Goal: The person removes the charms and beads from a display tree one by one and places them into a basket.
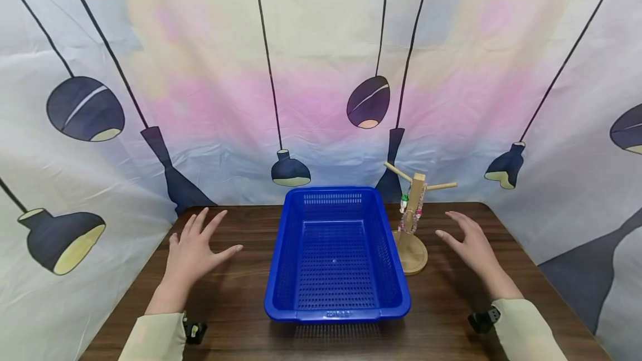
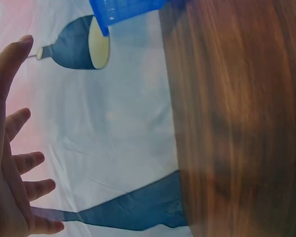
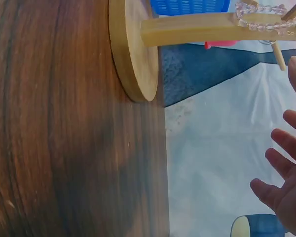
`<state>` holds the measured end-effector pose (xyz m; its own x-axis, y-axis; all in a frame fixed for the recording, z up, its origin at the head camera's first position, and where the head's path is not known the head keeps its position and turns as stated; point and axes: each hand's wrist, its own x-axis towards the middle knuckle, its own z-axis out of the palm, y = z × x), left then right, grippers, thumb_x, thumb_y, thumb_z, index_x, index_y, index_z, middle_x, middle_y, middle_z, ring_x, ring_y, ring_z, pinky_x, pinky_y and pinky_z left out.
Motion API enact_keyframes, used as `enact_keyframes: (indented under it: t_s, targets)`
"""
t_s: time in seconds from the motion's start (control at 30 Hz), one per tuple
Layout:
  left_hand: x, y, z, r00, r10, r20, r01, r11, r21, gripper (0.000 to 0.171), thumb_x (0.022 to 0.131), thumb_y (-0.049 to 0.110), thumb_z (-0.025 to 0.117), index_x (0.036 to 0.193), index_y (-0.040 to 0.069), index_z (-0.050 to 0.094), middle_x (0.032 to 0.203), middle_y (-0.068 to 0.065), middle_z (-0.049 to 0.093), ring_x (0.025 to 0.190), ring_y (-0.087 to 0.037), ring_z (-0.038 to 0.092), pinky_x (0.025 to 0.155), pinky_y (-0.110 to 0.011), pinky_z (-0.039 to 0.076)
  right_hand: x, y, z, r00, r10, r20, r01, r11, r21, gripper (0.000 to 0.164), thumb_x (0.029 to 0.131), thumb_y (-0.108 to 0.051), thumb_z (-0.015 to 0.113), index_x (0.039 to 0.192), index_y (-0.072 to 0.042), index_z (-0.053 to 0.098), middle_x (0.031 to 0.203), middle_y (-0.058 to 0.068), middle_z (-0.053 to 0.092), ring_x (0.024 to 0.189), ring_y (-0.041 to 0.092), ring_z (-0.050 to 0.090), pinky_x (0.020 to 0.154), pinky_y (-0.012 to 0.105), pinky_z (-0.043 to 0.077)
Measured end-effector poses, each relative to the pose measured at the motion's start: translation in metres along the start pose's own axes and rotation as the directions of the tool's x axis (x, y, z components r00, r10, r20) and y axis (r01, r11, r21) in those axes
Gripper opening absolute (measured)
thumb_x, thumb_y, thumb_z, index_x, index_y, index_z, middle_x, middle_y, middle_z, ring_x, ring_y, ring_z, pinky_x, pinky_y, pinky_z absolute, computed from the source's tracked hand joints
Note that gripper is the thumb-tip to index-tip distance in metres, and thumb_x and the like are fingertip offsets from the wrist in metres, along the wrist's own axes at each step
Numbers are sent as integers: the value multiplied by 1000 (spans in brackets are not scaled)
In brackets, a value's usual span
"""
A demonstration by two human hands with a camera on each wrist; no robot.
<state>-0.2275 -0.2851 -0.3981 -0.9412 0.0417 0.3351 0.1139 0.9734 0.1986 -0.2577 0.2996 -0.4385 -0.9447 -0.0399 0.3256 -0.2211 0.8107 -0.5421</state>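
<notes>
Showing nearest at the bottom of the head view, pale sleeves [image 1: 156,337] are being worn on both forearms, and a black device [image 1: 195,332] is being carried at each wrist. Just beyond, the left hand [image 1: 193,252] is being held spread, its thumb and fingers apart, over the left part of a dark wooden table [image 1: 233,299]. The right hand [image 1: 473,249] is also being held spread, its thumb being pointed toward a wooden stand [image 1: 414,196], near it but apart. Between the hands, a blue basket [image 1: 338,315] is being supported by the table. The stand is being seen just right of the basket, upright on its round base; whether the two are touching cannot be told. Beaded strands [image 1: 410,222] are being borne around its post. Farthest off, a pastel cloth [image 1: 210,43] is being displayed behind the table, printed lamps [image 1: 291,169] being shown on it.
</notes>
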Motion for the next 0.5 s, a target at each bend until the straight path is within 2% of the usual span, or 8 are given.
enact_keyframes:
  t_s: [0.3, 0.5]
  targets:
    - [2, 18, -12, 994, 97, -50, -99, 995, -22, 87, 84, 57, 77, 155, 20, 44, 157, -28, 41, 138, -54, 46, 97, -78, 40, 1, -12, -5, 999, 39, -10, -39, 998, 57, 64, 101, -34, 66, 148, 5, 46, 153, 35, 41, 141, 56, 37, 112, 72, 32]
    - [6, 32, -22, 986, 153, -63, -155, 987, -32, 81, 84, 51, 78, 152, 18, 48, 154, -28, 46, 128, -55, 56, 94, -73, 47, 2, -24, -11, 997, 75, 1, -75, 993, 94, 65, 103, -35, 62, 151, 5, 42, 152, 36, 41, 138, 55, 41, 108, 71, 37]
